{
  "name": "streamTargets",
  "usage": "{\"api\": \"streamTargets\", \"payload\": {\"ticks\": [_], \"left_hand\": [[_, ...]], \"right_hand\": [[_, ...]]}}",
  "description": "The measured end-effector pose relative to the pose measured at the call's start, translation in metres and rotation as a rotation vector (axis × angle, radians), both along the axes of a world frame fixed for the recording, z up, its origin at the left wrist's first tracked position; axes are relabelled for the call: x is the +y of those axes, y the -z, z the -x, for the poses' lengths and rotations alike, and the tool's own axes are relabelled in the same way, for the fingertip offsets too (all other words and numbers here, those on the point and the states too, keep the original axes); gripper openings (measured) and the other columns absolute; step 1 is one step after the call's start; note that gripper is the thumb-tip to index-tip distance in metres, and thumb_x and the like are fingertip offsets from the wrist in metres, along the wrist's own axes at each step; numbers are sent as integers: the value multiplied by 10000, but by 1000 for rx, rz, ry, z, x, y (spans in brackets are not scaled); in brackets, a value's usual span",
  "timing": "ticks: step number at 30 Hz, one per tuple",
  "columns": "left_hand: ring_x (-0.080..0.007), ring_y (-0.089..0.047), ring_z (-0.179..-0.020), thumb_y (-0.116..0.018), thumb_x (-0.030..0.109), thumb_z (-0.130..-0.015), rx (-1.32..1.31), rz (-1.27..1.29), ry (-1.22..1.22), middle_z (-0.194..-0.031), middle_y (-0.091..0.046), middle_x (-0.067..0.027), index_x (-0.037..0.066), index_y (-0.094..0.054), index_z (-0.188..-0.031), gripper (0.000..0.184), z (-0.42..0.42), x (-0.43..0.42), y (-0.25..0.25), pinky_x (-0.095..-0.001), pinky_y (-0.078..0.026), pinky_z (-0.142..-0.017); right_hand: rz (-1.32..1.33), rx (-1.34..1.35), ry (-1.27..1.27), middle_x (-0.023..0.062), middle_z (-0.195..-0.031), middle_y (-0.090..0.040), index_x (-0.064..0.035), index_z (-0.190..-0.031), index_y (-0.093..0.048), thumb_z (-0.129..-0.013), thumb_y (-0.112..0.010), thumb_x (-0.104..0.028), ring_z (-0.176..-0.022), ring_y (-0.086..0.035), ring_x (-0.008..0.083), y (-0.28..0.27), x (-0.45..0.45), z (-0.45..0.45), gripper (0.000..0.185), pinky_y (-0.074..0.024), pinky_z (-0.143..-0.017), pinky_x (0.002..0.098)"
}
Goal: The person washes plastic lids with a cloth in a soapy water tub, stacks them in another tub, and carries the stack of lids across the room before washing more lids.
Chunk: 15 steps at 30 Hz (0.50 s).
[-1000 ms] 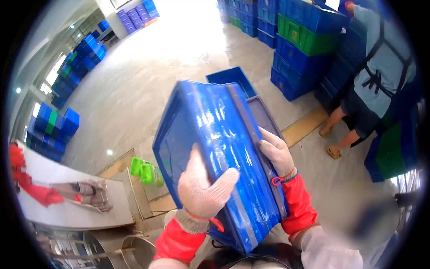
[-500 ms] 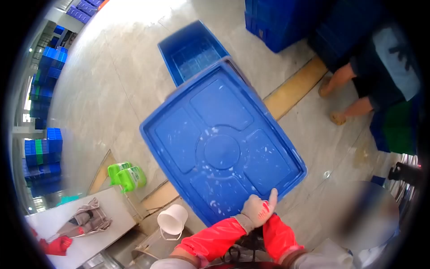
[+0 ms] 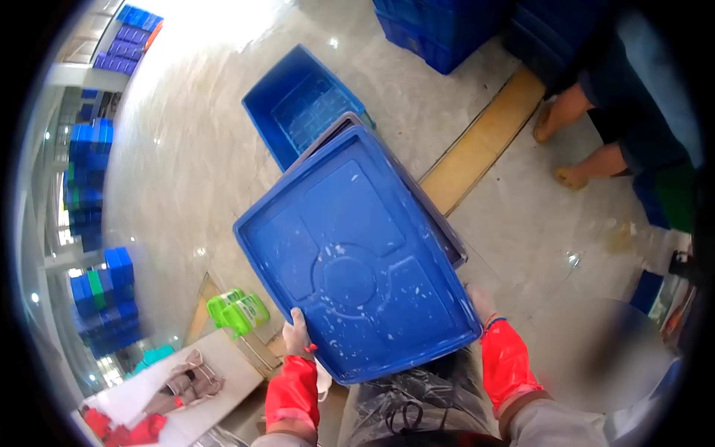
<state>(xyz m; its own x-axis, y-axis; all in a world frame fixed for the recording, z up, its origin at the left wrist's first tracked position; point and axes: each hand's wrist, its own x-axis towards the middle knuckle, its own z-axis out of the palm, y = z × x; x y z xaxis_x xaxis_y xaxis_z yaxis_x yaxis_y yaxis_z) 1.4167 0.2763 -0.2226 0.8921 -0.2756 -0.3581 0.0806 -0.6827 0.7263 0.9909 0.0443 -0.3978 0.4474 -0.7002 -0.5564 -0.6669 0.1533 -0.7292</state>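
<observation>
A blue lid-like tray [image 3: 350, 279] with white specks lies tilted in front of me, on top of a greyish-purple crate [image 3: 439, 231]. My left hand [image 3: 296, 335], in a pale glove, grips the tray's left edge near its lower corner, thumb on top. At the right edge, close to the near corner, my right hand [image 3: 482, 304] holds the rim, its fingers partly hidden. Beyond the crate stands an open blue bin [image 3: 305, 112] on the floor.
Two green jugs [image 3: 238, 311] stand on the left by a white table [image 3: 223, 357] with cloth and red items. Blue crates [image 3: 439, 33] are stacked ahead. A person [image 3: 596, 141] stands at the right. Further stacks line the far left.
The tray was tipped up on edge a second ago and now lies flatter. Both hands have moved apart to its two sides. The view has tilted down.
</observation>
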Motion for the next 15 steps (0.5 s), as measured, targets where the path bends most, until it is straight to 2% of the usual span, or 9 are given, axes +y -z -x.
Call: {"api": "streamTargets", "payload": {"ticks": [2,3,6,8,11,13,15], "left_hand": [[-228,-701,-933,-638,431,-1024,169,280,-151,-1124,-694,-141,-66,-563,-1326,587,1,4,21,-348,-591,-858],[-240,-712,-905,-588,476,-1040,248,350,-78,-1123,-698,-142,-58,-585,-1283,587,0,8,22,-366,-604,-835],[-250,-717,-920,-557,463,-1057,242,289,-130,-1128,-697,-143,-58,-588,-1267,563,-3,8,16,-380,-608,-849],[-264,-721,-920,-545,480,-1056,274,266,-134,-1131,-702,-154,-55,-585,-1287,584,-2,-8,2,-386,-611,-855],[-283,-718,-957,-571,472,-1046,395,279,-215,-1153,-700,-169,-69,-582,-1278,589,3,-25,-17,-425,-611,-844],[-299,-727,-940,-577,475,-1042,418,431,-325,-1145,-703,-174,-69,-582,-1273,591,10,-45,-23,-440,-618,-849],[-298,-728,-928,-575,473,-1044,422,445,-306,-1132,-705,-175,-73,-587,-1262,588,5,-64,-27,-442,-620,-845]], "right_hand": [[-486,-15,192,133,-1170,-735,28,-1249,-682,-1035,-456,-523,-1086,-679,247,-31,-18,-16,633,-502,-976,377],[-578,-6,239,136,-1167,-735,24,-1247,-683,-1033,-463,-522,-1089,-677,247,-28,-17,-20,626,-498,-981,380],[-637,-31,415,145,-1158,-736,11,-1241,-688,-1028,-483,-518,-1098,-674,249,-17,-4,-25,606,-485,-997,390],[-607,-47,472,151,-1153,-737,2,-1237,-691,-1025,-496,-516,-1103,-671,249,-20,-4,-18,592,-476,-1007,397],[-364,3,266,181,-1178,-728,8,-1244,-679,-1032,-474,-517,-1134,-667,282,-117,-64,-40,602,-474,-1007,397],[-206,7,166,201,-1195,-721,12,-1249,-671,-1037,-460,-517,-1154,-664,304,-159,-103,-54,608,-473,-1007,398],[-127,-43,115,215,-1216,-714,15,-1252,-666,-1040,-452,-513,-1175,-658,326,-152,-129,-58,608,-470,-1012,400]]}}
